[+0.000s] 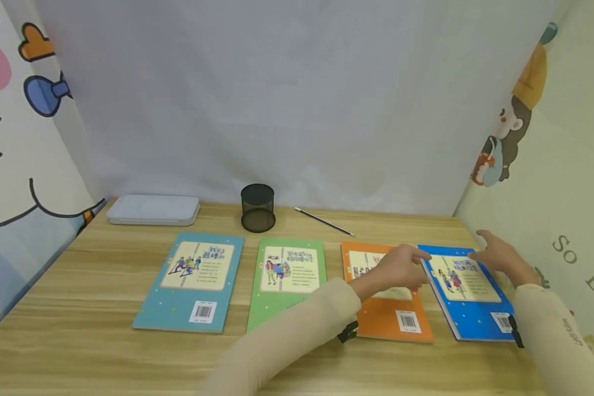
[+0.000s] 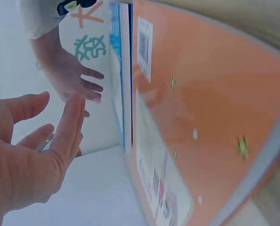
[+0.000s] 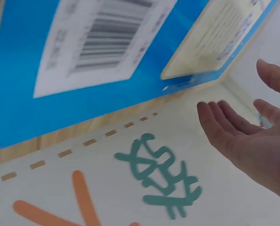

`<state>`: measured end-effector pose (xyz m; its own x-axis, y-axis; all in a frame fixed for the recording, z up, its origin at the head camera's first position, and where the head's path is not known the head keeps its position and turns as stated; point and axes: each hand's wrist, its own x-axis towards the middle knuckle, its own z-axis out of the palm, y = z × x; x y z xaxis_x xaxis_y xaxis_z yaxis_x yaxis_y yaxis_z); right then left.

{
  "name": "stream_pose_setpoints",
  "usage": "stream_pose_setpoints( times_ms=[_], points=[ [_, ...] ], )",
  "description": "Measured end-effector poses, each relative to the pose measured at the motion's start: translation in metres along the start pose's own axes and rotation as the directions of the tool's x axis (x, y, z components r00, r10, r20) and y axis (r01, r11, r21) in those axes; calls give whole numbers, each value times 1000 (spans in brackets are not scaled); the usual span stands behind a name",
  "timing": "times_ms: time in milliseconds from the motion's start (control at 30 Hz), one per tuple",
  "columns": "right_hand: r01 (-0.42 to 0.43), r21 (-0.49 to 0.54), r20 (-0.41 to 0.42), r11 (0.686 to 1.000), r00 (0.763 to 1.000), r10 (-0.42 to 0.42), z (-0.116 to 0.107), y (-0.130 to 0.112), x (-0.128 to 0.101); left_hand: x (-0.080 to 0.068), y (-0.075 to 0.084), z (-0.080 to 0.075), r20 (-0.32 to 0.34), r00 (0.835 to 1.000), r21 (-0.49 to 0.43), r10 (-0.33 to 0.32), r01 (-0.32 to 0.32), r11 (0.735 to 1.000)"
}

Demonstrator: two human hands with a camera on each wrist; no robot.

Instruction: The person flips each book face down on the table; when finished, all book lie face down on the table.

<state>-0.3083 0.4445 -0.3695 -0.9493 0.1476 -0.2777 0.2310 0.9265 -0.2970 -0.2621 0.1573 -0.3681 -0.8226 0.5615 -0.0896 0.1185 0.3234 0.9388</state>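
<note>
1. Four thin paperbacks lay in a row on the wooden table (image 1: 79, 341), back covers up. The blue book (image 1: 467, 294) was the far-right one, touching or just overlapping the right edge of the orange book (image 1: 383, 308); which of the two, the views did not settle.

2. The left hand (image 1: 398, 267) reached across the orange book, its fingertips at the blue book's far-left corner. In the left wrist view the fingers (image 2: 67, 127) were straight and spread, gripping nothing.

3. The right hand (image 1: 497, 256) hovered at the blue book's far-right edge, open as well, palm turned inward; the right wrist view showed relaxed fingers (image 3: 224, 127) clear of the cover.

4. The book looked light and slim, with a soft cover likely to flex if lifted by one corner. The glossy cover would probably be slippery under flat fingers.

5. Lying flat on the table, it offered no gap beneath; sliding it, or tipping up a long edge with a fingertip, seemed the best way in. Taking both long edges, as the hands stood, should keep it from sagging.

6. Further left lay a green book (image 1: 287, 280) and a teal book (image 1: 193, 280); beyond them were a black mesh cup (image 1: 258, 208), a pencil (image 1: 324, 221) and a pale flat case (image 1: 153, 209).
</note>
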Motion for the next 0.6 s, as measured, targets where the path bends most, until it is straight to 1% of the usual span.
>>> stream_pose_setpoints(
  times_ms=[133,233,267,367,467,533,600],
  points=[
    [105,-31,-65,994,992,-107,1,-23,-4,-6,-4,-25,21,999,-34,50,-49,998],
    [187,-44,-102,981,976,-191,3,-42,-6,-11,-9,-45,-7,997,-5,79,-79,997],
    [212,-49,-111,976,970,-217,4,-48,-7,-13,-10,-53,-20,996,26,88,-88,996],
    [289,-69,-123,955,948,-295,7,-66,-9,-24,-12,-75,-100,988,152,119,-103,983],
    [333,-89,-128,939,931,-342,11,-82,-12,-40,-15,-98,-170,971,290,168,-114,950],
    [347,-105,-131,932,924,-359,14,-91,-15,-51,-20,-112,-207,959,348,195,-114,930],
    [356,-117,-140,927,918,-371,17,-100,-17,-61,-26,-125,-233,945,422,229,-114,900]
  ],
)
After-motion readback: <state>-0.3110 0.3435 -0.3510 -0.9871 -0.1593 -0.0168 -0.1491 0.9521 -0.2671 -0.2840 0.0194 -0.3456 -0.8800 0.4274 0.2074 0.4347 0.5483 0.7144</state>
